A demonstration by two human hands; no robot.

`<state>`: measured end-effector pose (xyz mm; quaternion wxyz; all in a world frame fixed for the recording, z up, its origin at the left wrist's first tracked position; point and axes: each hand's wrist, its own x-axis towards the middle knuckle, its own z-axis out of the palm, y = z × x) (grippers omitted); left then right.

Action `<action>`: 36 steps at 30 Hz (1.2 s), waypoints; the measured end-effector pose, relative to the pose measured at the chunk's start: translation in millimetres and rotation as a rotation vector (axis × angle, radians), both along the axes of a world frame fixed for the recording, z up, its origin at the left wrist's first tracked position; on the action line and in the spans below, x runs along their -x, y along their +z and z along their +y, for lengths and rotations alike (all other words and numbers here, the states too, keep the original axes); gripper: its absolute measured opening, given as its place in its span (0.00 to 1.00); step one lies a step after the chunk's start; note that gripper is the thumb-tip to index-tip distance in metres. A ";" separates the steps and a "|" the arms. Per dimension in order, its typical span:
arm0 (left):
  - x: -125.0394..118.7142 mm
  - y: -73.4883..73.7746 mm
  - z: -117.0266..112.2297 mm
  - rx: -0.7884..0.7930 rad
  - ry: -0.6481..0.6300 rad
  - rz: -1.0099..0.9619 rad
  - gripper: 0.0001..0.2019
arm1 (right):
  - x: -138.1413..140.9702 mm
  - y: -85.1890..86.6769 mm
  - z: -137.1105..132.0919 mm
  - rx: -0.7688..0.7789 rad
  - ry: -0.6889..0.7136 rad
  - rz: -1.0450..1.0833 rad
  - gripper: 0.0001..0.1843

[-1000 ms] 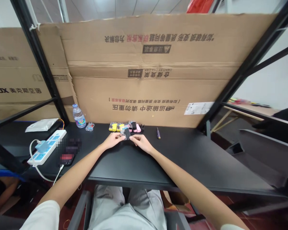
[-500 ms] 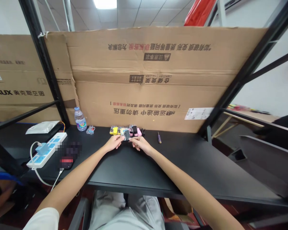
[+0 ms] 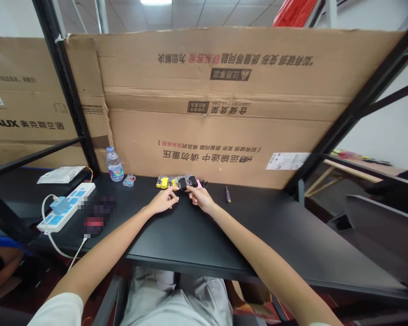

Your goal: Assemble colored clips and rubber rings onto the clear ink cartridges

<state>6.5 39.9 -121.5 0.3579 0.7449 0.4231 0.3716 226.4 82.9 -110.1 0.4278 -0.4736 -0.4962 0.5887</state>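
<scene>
A row of small cartridges [image 3: 177, 182] in yellow, black and pink lies on the black table [image 3: 251, 226], against the cardboard wall. My left hand [image 3: 163, 202] rests just in front of the row. Its index finger is stretched toward the row and it holds nothing. My right hand [image 3: 199, 197] is beside it, fingers curled. Its fingertips pinch a black cartridge [image 3: 192, 181] at the right end of the row. A second black cartridge [image 3: 182, 183] stands between the two hands.
A large cardboard sheet [image 3: 224, 104] walls off the back of the table. A water bottle [image 3: 114, 164], a small clear packet [image 3: 129, 180], a power strip [image 3: 66, 207] and a white bag [image 3: 61, 174] lie at the left. A small screwdriver [image 3: 227, 194] lies right of my hands.
Both hands moved forward to the row. The grey-black cartridge held between them earlier now stands in the row, and my left hand has let go.
</scene>
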 end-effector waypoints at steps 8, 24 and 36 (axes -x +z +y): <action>7.2 2.8 -1.6 -0.103 -0.041 0.152 0.28 | -0.9 -9.1 -15.1 -0.194 0.025 -0.115 0.19; 98.1 11.5 17.3 -0.304 0.755 0.931 0.33 | -85.3 -1.5 22.0 -0.872 -0.141 -1.182 0.30; 90.8 12.0 10.1 -0.180 0.712 0.880 0.20 | -73.2 6.0 12.4 -0.559 -0.158 -1.393 0.22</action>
